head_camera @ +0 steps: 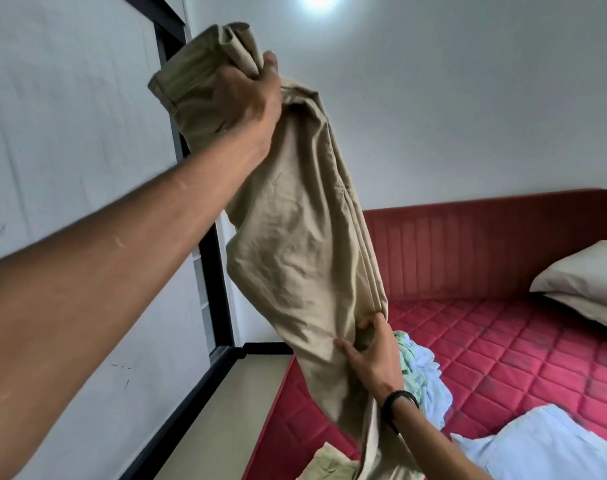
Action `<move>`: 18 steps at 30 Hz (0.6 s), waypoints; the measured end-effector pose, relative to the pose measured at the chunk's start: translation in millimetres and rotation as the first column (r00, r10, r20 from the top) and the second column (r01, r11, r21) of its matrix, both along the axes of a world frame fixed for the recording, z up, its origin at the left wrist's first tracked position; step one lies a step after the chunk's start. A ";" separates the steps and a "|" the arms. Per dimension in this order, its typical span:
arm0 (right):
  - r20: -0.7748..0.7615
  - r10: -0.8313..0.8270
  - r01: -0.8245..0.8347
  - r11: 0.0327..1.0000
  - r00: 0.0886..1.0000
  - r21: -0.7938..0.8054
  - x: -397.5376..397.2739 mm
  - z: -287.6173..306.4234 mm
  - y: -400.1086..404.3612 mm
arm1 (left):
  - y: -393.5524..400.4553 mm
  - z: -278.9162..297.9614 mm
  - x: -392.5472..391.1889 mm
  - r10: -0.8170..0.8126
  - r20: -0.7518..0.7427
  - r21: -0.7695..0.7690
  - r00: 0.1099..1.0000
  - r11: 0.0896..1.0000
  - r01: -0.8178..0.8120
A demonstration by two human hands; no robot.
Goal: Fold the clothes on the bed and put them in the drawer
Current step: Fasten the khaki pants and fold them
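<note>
The left hand (246,95) is raised high at the upper left, its fingers curled tight round the bunched waistband of a pair of khaki trousers (295,244); holding the top this high lets the legs hang straight under their own weight, which I judge is the point, since hanging cloth lines up its seams before a fold. The right hand (368,351) sits lower, near the middle of the view, thumb and fingers pinching the edge of the hanging legs where the layers stack; this looks like a grip to draw the legs together and smooth them, and the task seems at an early stage, with nothing yet near a drawer; no drawer shows here. A dark band (399,401) circles the right wrist.

The trousers are a soft woven cotton, creased all over, with long parallel pleats running down their right edge; their lower end drops out of sight at the near edge. Beneath them lies the bed (503,341), a red quilted mattress stitched in diamonds, backed by a red ribbed headboard (468,244). More clothes wait on it: a crumpled pale blue and green heap (423,372) just right of the right hand, a flat pale blue garment (544,445) at the near right, and a beige piece (329,462) at the near edge; a pale pillow (586,275) rests at the far right.
</note>
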State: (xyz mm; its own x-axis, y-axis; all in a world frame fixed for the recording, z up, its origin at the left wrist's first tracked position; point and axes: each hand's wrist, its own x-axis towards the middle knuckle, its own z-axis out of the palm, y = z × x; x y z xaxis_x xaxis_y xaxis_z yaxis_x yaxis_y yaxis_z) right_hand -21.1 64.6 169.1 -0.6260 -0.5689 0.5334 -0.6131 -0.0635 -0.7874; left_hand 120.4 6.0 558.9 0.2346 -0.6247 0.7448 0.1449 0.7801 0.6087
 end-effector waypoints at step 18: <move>-0.018 -0.702 0.669 0.669 0.712 0.325 -240.7 54.4 85.2 | -95.0 -225.9 114.8 -0.482 -0.436 0.244 0.760 0.750 0.615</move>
State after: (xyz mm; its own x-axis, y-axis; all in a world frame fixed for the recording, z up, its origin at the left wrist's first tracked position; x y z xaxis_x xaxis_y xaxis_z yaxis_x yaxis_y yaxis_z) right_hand -261.8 149.8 223.5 -0.9409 -0.0707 0.3311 -0.3089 0.5795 -0.7542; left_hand 235.1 -88.9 333.0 -0.0498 -0.9191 0.3909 0.7171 0.2395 0.6545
